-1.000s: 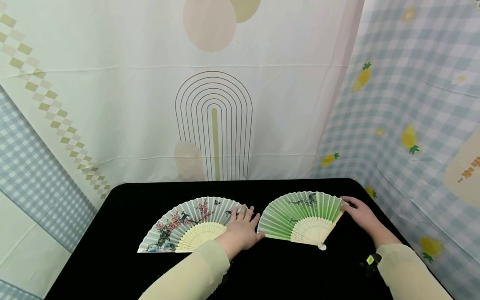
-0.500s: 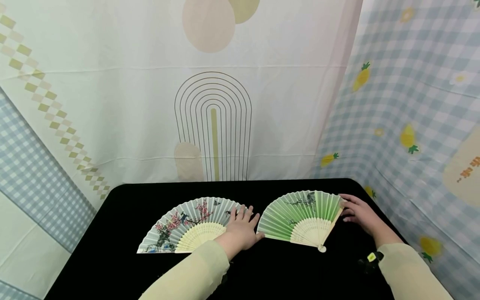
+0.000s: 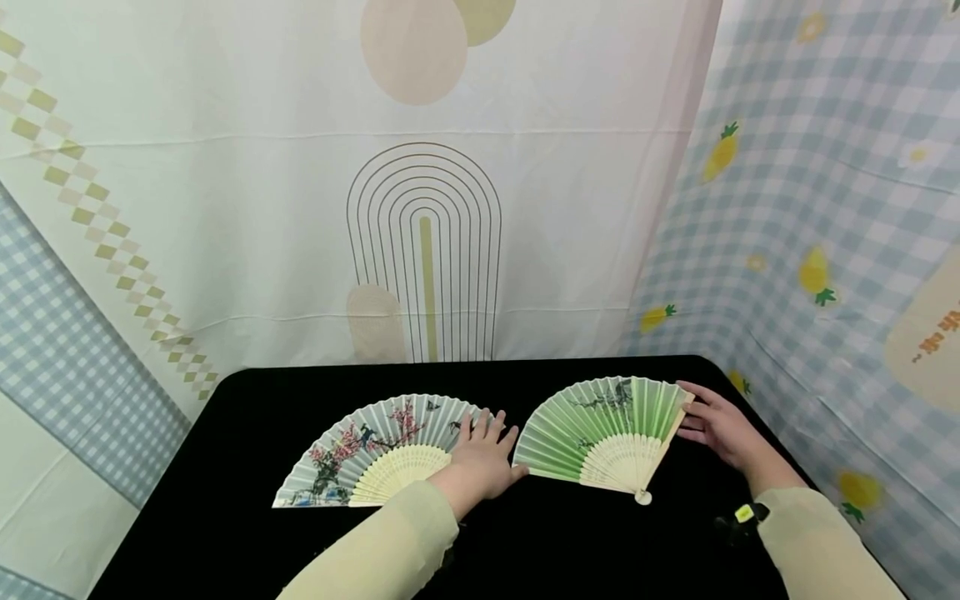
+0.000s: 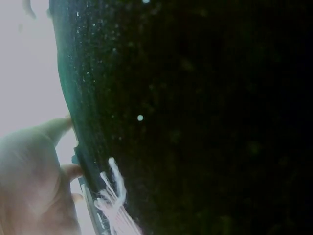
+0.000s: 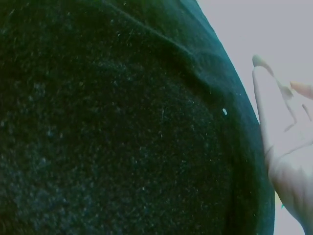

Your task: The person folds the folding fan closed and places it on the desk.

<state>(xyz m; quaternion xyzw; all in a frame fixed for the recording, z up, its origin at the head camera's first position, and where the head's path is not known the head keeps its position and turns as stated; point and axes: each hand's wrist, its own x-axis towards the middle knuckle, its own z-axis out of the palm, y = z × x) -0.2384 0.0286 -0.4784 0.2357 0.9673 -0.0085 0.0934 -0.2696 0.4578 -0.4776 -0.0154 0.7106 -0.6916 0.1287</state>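
Note:
Two folding fans lie spread on the black table. The left one, a white folding fan (image 3: 375,429) with pink blossoms, has its right end covered by my left hand (image 3: 483,460). That hand rests with fingers spread, its thumb at the left edge of the green folding fan (image 3: 558,433). My right hand (image 3: 723,429) holds the green fan by its right outer stick (image 3: 671,437), several fingertips passing behind the stick. In the left wrist view, the left hand (image 4: 34,181) shows at the edge; the right wrist view shows part of the right hand (image 5: 291,161).
The black table (image 3: 570,550) has rounded back corners. A pale patterned curtain (image 3: 285,233) hangs behind it, and a blue checked curtain (image 3: 825,192) stands close on the right. Pale threads (image 4: 115,205) show in the left wrist view.
The right side of the green fan has risen slightly, along with my right hand. Fingers that lay at its edge now reach behind the outer stick. My left hand stays in place.

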